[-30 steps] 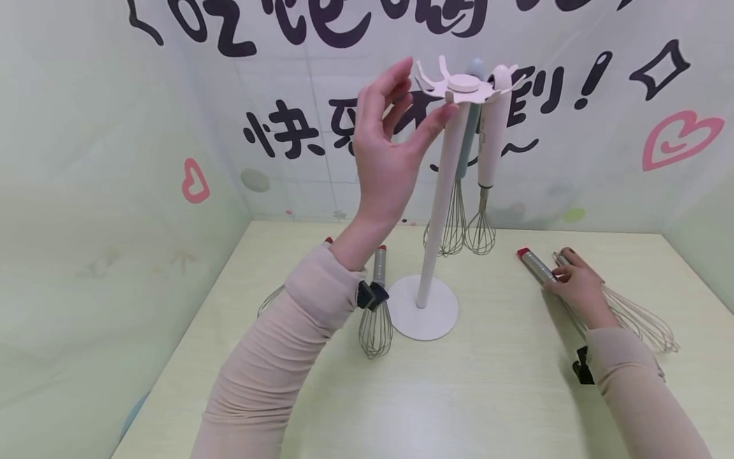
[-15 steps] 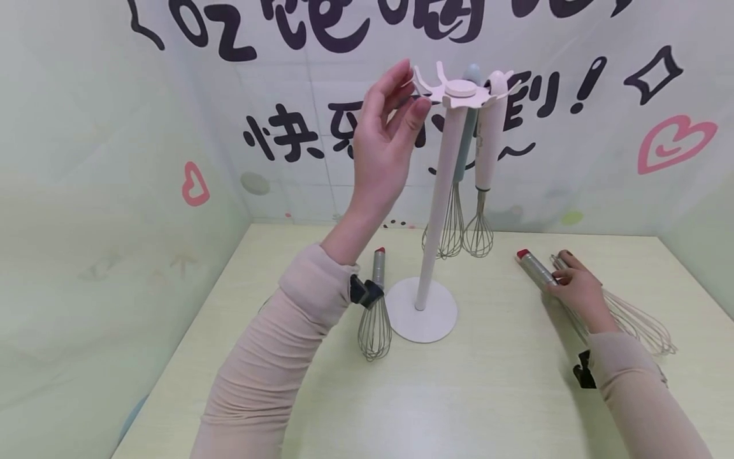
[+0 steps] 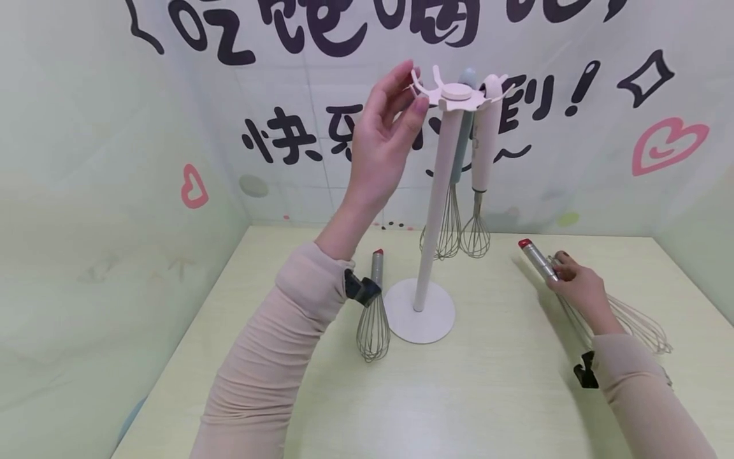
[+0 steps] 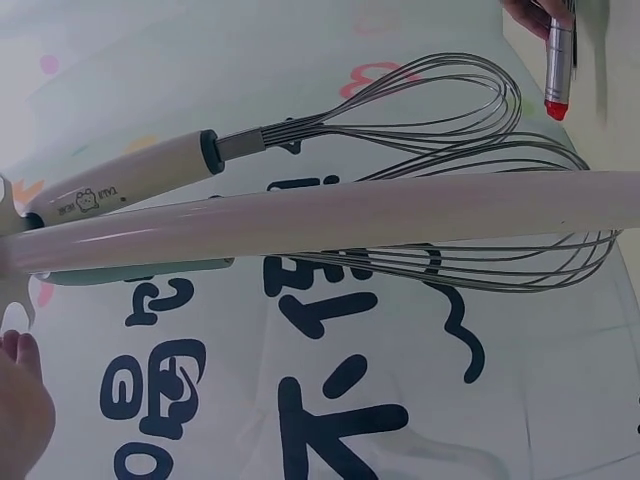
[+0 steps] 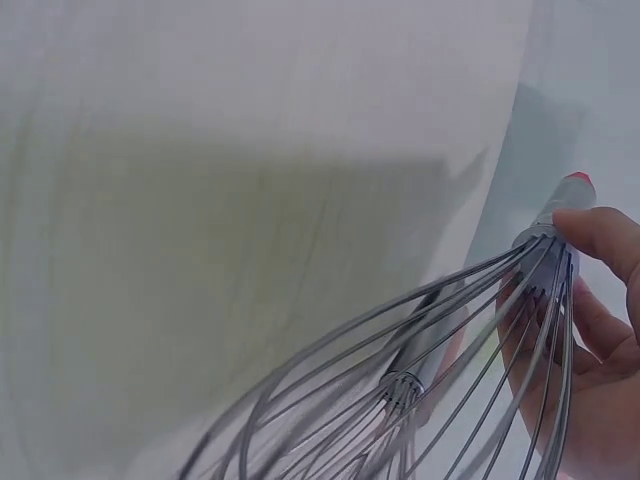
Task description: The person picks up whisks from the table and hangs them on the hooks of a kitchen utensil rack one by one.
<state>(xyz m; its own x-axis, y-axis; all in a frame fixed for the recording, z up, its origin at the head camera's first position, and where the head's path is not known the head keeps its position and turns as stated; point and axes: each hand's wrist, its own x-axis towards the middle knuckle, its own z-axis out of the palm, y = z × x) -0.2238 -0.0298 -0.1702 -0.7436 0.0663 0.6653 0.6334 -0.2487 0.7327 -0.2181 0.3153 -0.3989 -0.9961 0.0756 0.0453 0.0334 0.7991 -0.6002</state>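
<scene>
Pale green tabletop (image 3: pixel 470 395) fills the corner where we work, with cartoon lettering and pink hearts on the walls behind.

Our left hand (image 3: pixel 378 143) is raised to the top of the white utensil stand (image 3: pixel 431 210). Its thumb and fingertips (image 3: pixel 417 105) are loosely curled and close on the edge of the stand's slotted hanging disc (image 3: pixel 455 94), touching one of its prongs. Whether they truly pinch the prong or only touch it, we cannot tell. Two whisks hang from the far side of the disc: a cream-handled whisk (image 3: pixel 480 172) and, just beside it, a grey-blue-handled whisk (image 3: pixel 455 185). The stand's round base (image 3: pixel 418 312) sits on the table.

Our right hand (image 3: pixel 580 288) lies low on the right of the table, fingers curled around the neck of a steel whisk with a red end cap (image 3: pixel 539 262). Its handle points up and away towards the stand, and its wire loops (image 5: pixel 440 380) splay past the wrist.

Another steel whisk with a red cap (image 3: pixel 374 306) lies on the table just left of the stand's base, partly behind our left sleeve (image 3: pixel 275 357).
</scene>
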